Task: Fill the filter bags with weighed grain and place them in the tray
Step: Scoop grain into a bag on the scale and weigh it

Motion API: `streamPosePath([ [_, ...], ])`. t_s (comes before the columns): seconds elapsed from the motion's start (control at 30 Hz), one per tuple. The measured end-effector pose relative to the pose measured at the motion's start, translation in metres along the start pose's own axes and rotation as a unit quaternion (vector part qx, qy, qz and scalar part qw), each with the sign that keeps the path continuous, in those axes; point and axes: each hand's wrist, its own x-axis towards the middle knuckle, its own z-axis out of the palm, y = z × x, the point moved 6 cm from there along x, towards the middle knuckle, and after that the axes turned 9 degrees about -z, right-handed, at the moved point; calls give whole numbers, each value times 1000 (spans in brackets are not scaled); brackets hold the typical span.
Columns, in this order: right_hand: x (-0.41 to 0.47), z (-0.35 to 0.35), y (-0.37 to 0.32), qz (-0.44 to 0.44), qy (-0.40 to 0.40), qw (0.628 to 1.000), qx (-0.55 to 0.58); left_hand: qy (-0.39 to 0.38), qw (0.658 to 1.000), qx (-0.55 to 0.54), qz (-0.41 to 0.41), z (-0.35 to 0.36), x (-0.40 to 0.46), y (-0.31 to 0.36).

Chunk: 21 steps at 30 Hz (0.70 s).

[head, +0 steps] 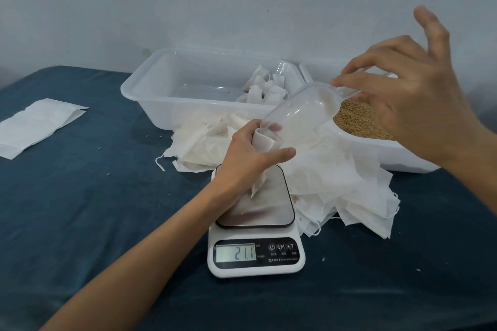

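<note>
Nearest the lens: left forearm reaching in from the bottom edge, ending in left hand (pixel 248 154) above the scale (pixel 255 226). Fingers and thumb curled round a white filter bag (pixel 265 142), mouth of the bag held upward, lower end hanging down over the steel plate of the scale; whether it touches the plate cannot be told. Display reading 21.1.

Tilted into the bag's mouth: clear plastic scoop (pixel 301 113), open end down inside the bag, handle end up and to the right. Pinched at that handle end by right hand (pixel 408 88), index finger and thumb closed on the scoop, remaining fingers spread and raised. Contents of the scoop hard to make out through the plastic.

Under and behind the scale: loose heap of empty bags (pixel 344 183), spreading right across the dark blue table (pixel 80 196). Behind the heap on the right, white tub of grain (pixel 363 121), partly hidden by the right hand. Beside it on the left, white tray (pixel 150 88), with several filled bags (pixel 265 87) bunched in its right end. Far left on the table, well apart from everything else, flat folded white sheet (pixel 35 126). A few stray grains scattered on the cloth near the scale.
</note>
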Motion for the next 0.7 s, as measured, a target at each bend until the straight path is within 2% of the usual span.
streamPosePath([
  [0.23, -4, 5, -1, 1, 15, 1000, -11, 12, 1000, -3, 10, -2, 2, 0],
  [0.37, -9, 9, 5, 46, 20, 999, 16, 16, 1000, -2, 8, -3, 3, -2],
  [0.57, -32, 23, 27, 192, -9, 972, 132, 24, 1000, 1, 9, -3, 3, -3],
  [0.7, -69, 41, 57, 352, -9, 914, 201, 21, 1000, 9, 9, -2, 2, -2],
])
